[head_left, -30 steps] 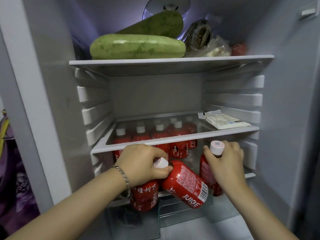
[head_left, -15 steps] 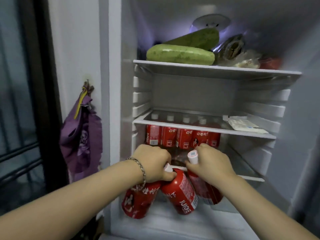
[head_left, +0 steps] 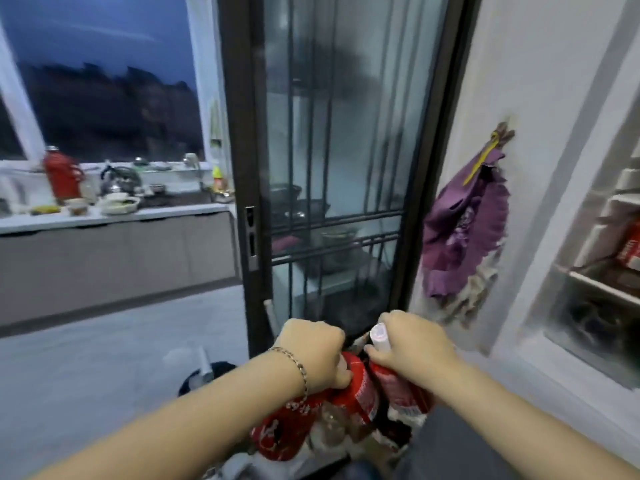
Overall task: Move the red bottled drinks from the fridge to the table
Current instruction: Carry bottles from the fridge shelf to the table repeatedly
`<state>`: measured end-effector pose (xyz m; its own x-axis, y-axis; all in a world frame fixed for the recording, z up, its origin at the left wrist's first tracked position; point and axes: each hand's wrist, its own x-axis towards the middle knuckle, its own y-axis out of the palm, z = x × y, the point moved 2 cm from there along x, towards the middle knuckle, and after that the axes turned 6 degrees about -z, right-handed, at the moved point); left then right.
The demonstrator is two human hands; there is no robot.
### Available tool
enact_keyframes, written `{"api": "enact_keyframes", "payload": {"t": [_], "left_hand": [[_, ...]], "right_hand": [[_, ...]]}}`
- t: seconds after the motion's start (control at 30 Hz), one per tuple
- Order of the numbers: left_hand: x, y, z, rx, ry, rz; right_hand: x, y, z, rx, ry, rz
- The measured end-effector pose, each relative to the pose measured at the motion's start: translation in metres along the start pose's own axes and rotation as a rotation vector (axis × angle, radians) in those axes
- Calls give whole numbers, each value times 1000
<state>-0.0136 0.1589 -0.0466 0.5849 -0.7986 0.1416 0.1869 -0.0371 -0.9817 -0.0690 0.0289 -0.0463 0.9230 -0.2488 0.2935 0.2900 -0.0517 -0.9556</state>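
home kitchen: cluttered counter, fridge.

**How many of each**

Two hands: the left hand and the right hand. Three red bottles are held near: two by the left, one by the right, with one white cap showing. A fourth red bottle sits in the one fridge, far right. One bracelet. One purple cloth on the right wall. One glass door. Far left, on one counter: one red flask, one kettle, one bowl.
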Motion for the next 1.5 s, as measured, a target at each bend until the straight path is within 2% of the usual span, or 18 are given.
{"api": "enact_keyframes", "payload": {"t": [0.23,0.33,0.5,0.7,1.0,1.33,1.5], "left_hand": [[-198,20,135,17,-536,83],[-319,22,181,25,-784,68],[-513,9,219,70,-1136,59],[-739,-22,232,142,-1477,111],[-995,-52,206,92,-1945,117],[-1234,-58,204,58,-2315,170],[-1349,-65,197,50,-2473,118]], "right_hand": [[-13,17,227,116,-452,77],[-49,18,347,163,-632,102],[-131,15,524,253,-884,163],[-266,-12,718,355,-1195,211],[-460,-55,928,446,-1630,249],[-674,-71,1135,507,-1991,341],[-778,-83,1223,479,-2064,402]]}}
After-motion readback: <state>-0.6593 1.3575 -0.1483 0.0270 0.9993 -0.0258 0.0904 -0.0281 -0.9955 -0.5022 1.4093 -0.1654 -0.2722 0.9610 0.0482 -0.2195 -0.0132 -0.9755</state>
